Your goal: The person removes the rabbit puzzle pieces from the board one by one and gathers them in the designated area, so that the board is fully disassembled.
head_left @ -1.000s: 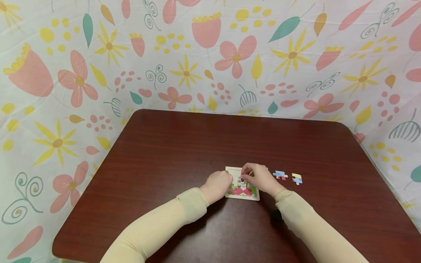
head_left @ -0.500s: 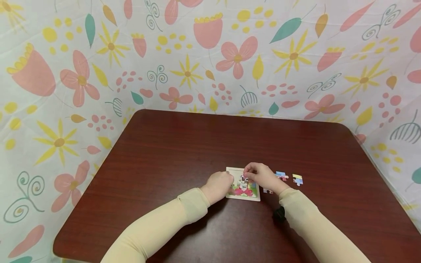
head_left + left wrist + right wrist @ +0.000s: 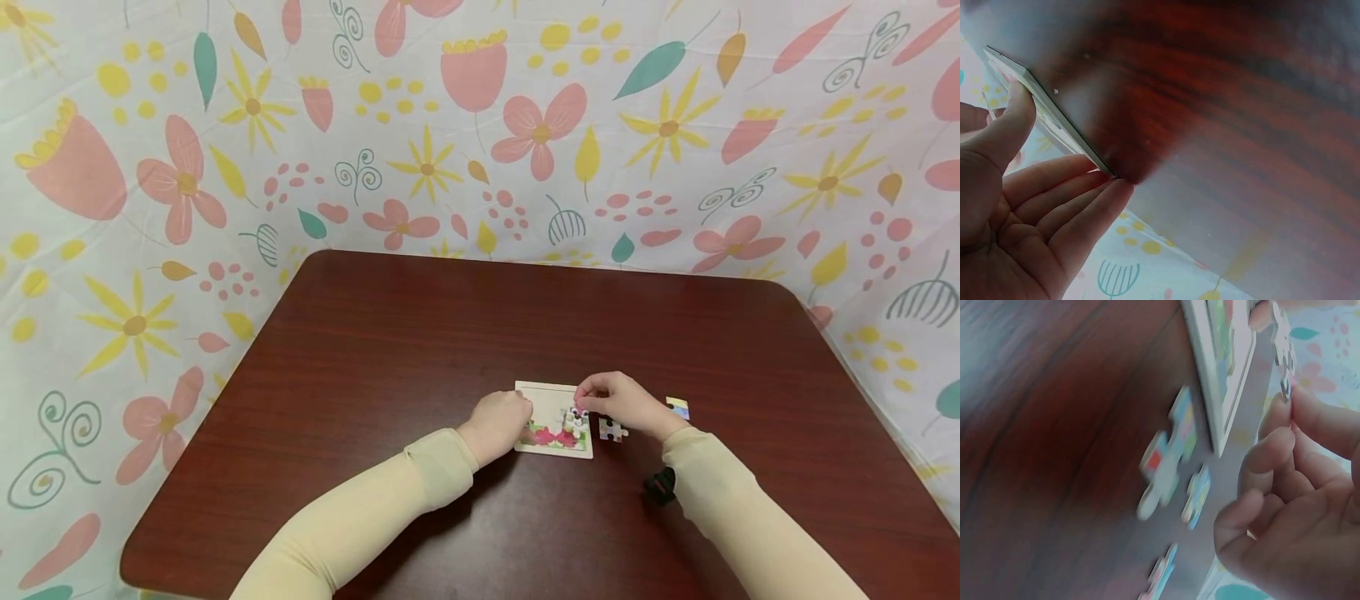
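Observation:
A small jigsaw tray [image 3: 555, 454] with a pale border lies on the table, its lower part filled with a pink and green picture. My left hand [image 3: 491, 425] holds the tray's left side. In the left wrist view the thumb [image 3: 1020, 115] lies over its border and the fingertips meet its edge. Between thumb and index finger, my right hand [image 3: 622, 404] pinches a jigsaw piece [image 3: 1282, 344], which overlaps the tray's right part in the head view. The upper part of the tray shows bare pale backing.
Loose jigsaw pieces lie right of the tray: a light one [image 3: 612, 430] close to its border and a yellow-blue one [image 3: 678, 407] farther off. Several show in the right wrist view, including a blue-edged piece [image 3: 1196, 497]. A flowered cloth [image 3: 465, 125] hangs behind the table [image 3: 420, 333].
My right hand has shifted right with the pinched jigsaw piece, from the tray's middle to its right side. The left hand stays at the tray's left edge.

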A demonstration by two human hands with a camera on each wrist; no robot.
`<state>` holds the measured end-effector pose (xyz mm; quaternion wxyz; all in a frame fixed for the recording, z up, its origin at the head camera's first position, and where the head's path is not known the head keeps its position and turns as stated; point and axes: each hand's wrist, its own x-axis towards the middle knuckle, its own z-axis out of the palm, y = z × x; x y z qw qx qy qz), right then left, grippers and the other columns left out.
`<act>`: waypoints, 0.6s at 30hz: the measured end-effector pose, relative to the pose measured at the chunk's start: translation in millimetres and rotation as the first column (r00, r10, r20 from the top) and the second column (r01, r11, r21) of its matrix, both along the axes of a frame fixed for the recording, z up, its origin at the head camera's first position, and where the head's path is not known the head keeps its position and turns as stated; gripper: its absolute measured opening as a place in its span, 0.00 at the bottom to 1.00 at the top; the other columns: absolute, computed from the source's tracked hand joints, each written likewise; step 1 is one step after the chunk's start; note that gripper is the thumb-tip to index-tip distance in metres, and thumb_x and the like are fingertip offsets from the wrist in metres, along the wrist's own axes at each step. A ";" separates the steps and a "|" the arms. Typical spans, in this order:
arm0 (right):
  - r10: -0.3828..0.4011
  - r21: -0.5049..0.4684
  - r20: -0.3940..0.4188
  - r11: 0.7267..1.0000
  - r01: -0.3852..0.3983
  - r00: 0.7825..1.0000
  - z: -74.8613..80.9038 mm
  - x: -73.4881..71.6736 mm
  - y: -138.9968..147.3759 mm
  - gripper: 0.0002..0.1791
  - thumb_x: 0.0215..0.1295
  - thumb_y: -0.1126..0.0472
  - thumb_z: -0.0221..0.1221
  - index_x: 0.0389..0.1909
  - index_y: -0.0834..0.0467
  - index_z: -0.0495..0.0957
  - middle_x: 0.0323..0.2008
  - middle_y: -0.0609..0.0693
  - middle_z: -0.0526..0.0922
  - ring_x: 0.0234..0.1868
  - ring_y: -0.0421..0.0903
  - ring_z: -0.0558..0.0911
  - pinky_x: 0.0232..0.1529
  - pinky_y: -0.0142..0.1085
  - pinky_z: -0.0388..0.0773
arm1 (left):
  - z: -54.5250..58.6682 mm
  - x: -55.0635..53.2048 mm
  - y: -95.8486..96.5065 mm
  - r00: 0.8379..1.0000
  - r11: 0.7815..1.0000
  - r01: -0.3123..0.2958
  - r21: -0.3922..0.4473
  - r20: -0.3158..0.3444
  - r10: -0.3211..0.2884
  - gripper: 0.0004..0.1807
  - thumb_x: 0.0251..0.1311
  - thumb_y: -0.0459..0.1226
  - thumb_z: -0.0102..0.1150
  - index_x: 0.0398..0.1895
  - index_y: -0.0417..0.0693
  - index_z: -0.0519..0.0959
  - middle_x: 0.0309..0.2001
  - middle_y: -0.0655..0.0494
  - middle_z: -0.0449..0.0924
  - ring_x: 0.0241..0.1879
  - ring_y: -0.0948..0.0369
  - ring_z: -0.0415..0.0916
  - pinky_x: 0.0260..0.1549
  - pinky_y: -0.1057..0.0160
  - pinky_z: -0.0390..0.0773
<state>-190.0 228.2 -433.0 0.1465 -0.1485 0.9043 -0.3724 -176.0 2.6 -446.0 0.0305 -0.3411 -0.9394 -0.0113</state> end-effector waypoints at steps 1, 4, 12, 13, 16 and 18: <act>-0.007 0.006 0.004 1.000 0.007 1.000 0.5 0.9 2.5 0.06 0.65 0.62 0.57 0.36 0.59 0.80 0.29 0.50 0.80 0.29 0.43 0.72 0.32 0.35 0.70 | -0.2 -0.1 0.1 1.000 1.000 0.002 -0.003 -0.004 -0.002 0.16 0.45 0.54 0.69 0.16 0.54 0.81 0.22 0.59 0.80 0.21 0.64 0.78 0.20 0.68 0.76; -0.013 0.008 0.009 1.000 0.013 1.000 0.2 2.9 10.9 0.06 0.65 0.62 0.58 0.35 0.60 0.81 0.31 0.50 0.81 0.30 0.42 0.72 0.33 0.35 0.70 | -0.5 -0.2 0.5 1.000 1.000 0.002 -0.007 -0.004 -0.002 0.16 0.45 0.54 0.68 0.16 0.54 0.81 0.22 0.59 0.80 0.21 0.65 0.77 0.20 0.68 0.76; -0.039 0.027 -0.001 0.999 0.039 0.999 -1.4 7.4 36.6 0.06 0.64 0.62 0.59 0.35 0.61 0.81 0.31 0.49 0.81 0.32 0.42 0.73 0.35 0.35 0.71 | -1.3 0.1 2.1 1.000 1.000 0.009 -0.009 -0.002 -0.009 0.15 0.45 0.53 0.69 0.16 0.54 0.81 0.22 0.60 0.80 0.20 0.67 0.76 0.20 0.69 0.75; -0.046 0.034 0.000 0.998 0.046 0.999 -1.1 8.3 39.3 0.06 0.64 0.62 0.59 0.35 0.61 0.81 0.31 0.49 0.81 0.32 0.43 0.73 0.35 0.35 0.71 | -1.5 0.0 2.2 1.000 1.000 0.009 -0.011 -0.006 -0.009 0.16 0.45 0.53 0.69 0.16 0.54 0.81 0.22 0.60 0.80 0.20 0.67 0.75 0.19 0.69 0.75; -0.057 0.053 0.010 0.997 0.056 0.998 -0.7 10.7 47.0 0.07 0.64 0.61 0.59 0.36 0.61 0.81 0.31 0.49 0.81 0.33 0.43 0.73 0.35 0.36 0.71 | -0.9 -0.5 2.3 1.000 1.000 0.007 -0.018 -0.009 -0.007 0.16 0.45 0.54 0.68 0.15 0.54 0.80 0.22 0.60 0.80 0.19 0.67 0.74 0.19 0.69 0.75; -0.057 0.063 0.011 0.996 0.056 0.998 -0.7 12.3 52.1 0.07 0.63 0.61 0.59 0.36 0.61 0.81 0.31 0.49 0.81 0.33 0.43 0.74 0.35 0.36 0.71 | -0.5 -1.0 2.1 1.000 1.000 0.002 -0.021 -0.005 -0.002 0.17 0.45 0.54 0.68 0.14 0.54 0.79 0.22 0.60 0.80 0.18 0.68 0.73 0.19 0.69 0.75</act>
